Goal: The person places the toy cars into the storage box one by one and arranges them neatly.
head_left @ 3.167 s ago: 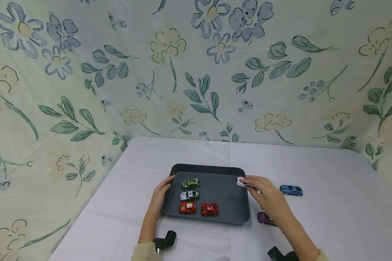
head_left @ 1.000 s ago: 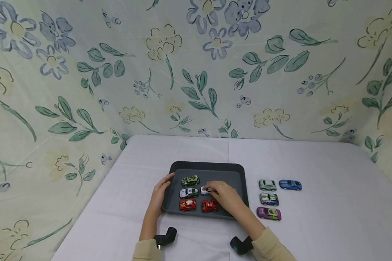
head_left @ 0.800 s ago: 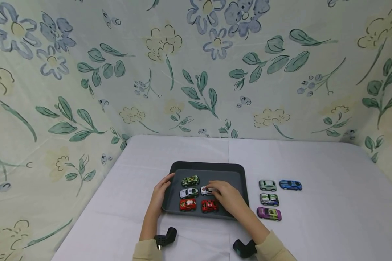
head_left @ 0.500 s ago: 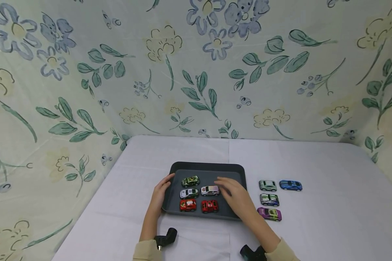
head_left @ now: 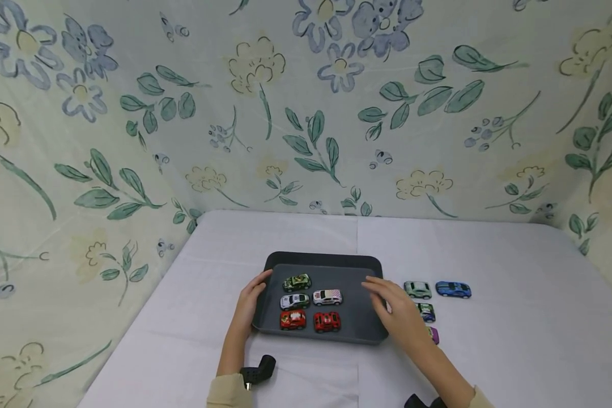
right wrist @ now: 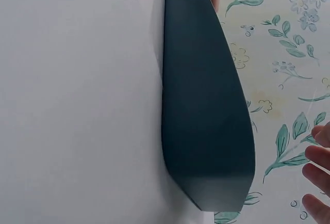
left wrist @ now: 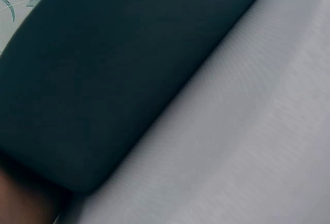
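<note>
The right hand (head_left: 399, 310) hung parted, empty; the left hand (head_left: 247, 303), grip unclear, touched the tray's (head_left: 326, 260) left edge. Cars (head_left: 328, 297) seemed light, best side-pinched.

No words or numbers can be read. The toy cars (head_left: 328, 297), in the tray (head_left: 336, 276) and past its right edge, have marks too tiny to read.

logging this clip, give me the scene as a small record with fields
tray: dark grey, on white cloth
in tray: camouflage car, silver car, white car, two red cars
right of tray: pale green car, blue car, two partly hidden cars
left hand: touches tray's left edge
right hand: over tray's right end, holding nothing
</note>
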`<state>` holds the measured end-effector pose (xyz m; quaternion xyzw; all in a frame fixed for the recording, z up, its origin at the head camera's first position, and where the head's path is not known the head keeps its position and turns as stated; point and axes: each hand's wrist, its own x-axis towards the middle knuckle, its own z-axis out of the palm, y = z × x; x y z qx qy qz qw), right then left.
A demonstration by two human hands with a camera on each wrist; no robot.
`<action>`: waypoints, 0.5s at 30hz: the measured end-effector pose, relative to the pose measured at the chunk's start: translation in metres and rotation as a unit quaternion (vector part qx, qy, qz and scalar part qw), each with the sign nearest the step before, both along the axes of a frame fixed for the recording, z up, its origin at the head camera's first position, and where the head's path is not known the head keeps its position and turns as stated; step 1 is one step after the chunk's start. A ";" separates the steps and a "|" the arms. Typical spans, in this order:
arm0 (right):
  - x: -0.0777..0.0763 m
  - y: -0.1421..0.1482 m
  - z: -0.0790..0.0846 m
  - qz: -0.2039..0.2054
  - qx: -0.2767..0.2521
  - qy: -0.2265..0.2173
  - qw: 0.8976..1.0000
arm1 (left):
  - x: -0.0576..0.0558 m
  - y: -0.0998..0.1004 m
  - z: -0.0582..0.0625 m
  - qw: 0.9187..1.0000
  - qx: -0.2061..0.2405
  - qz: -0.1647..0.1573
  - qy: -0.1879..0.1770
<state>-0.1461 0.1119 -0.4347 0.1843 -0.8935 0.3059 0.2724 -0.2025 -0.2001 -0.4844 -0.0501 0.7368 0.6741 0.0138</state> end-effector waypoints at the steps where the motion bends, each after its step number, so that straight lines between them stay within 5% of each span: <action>1: 0.001 0.003 0.000 -0.006 0.003 -0.001 1.000 | -0.001 0.000 -0.001 1.000 -0.001 0.001 0.003; 8: 0.007 0.037 0.003 -0.038 0.012 0.028 0.999 | -0.002 0.000 0.001 1.000 0.000 0.000 -0.004; 15: 0.007 0.075 0.002 -0.062 0.029 0.025 0.997 | 0.008 0.004 0.019 1.000 0.010 -0.006 -0.011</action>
